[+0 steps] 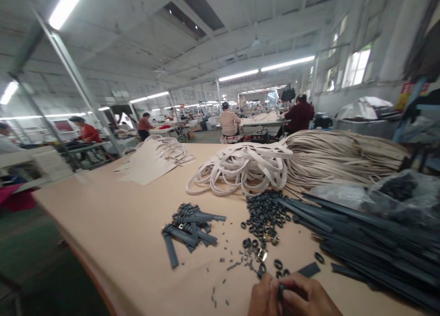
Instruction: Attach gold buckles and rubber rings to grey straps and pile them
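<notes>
At the near edge of the table, my left hand (263, 295) and my right hand (307, 294) meet with fingertips pinched together. Between them is a dark strap piece (281, 290), mostly covered by the fingers. A flat dark strap end (309, 270) shows just beyond my right hand; whether it belongs to the same piece I cannot tell. Close by are small dark loops (277, 264) and a gold buckle (261, 254). Past them spreads a heap of dark loops (266, 210). A pile of short buckled straps (190, 229) lies to the left.
Long dark strips (371, 242) cover the table's right side, with a plastic bag (405, 192) behind. Farther back are pale looped straps (240, 169), a big bundle of beige cords (337, 158) and flat pale panels (151, 162). Tiny dark bits (225, 261) are scattered about. Several people work beyond.
</notes>
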Action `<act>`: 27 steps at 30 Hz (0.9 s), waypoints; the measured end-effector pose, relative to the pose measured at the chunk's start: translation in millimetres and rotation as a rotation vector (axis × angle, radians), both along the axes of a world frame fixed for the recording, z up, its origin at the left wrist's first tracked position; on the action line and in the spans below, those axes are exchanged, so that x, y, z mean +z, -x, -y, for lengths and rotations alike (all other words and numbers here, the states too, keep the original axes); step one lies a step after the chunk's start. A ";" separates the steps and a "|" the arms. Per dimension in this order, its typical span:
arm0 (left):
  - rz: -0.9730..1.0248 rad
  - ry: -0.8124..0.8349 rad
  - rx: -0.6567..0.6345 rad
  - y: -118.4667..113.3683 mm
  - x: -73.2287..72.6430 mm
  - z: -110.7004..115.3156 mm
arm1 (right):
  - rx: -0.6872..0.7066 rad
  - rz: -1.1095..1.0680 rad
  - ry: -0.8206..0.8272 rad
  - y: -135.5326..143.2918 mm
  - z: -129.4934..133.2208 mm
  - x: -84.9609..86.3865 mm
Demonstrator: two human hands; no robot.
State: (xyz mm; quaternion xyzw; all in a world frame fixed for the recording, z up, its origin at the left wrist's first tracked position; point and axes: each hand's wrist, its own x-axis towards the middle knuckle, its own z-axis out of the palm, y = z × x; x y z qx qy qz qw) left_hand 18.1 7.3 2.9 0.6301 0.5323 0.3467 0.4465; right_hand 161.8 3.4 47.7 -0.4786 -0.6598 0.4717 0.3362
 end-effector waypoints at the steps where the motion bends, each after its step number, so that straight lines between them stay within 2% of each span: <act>1: -0.005 -0.009 -0.016 0.1 1.1 -0.8 | -0.023 -0.015 0.000 2.4 0.9 1.4; 8: -0.065 -0.082 -0.040 1.4 11.9 1.6 | -0.116 -0.111 0.027 12.4 6.4 4.5; 12: 0.022 -0.093 -0.112 1.2 18.9 4.3 | -0.118 -0.071 -0.018 9.6 5.6 1.5; 18: 0.215 0.098 -0.174 1.8 17.0 -0.4 | 0.003 0.128 -0.300 -1.3 3.8 8.2; 23: 0.268 0.174 -0.190 1.9 19.1 -4.3 | -0.133 0.424 -0.559 -5.2 5.5 22.7; 25: 0.264 0.173 -0.212 1.9 20.7 -3.8 | -0.122 0.577 -0.573 -8.9 6.3 24.2; 27: 0.241 0.157 -0.241 2.2 21.9 -2.6 | -0.058 0.694 -0.476 -14.3 7.0 22.2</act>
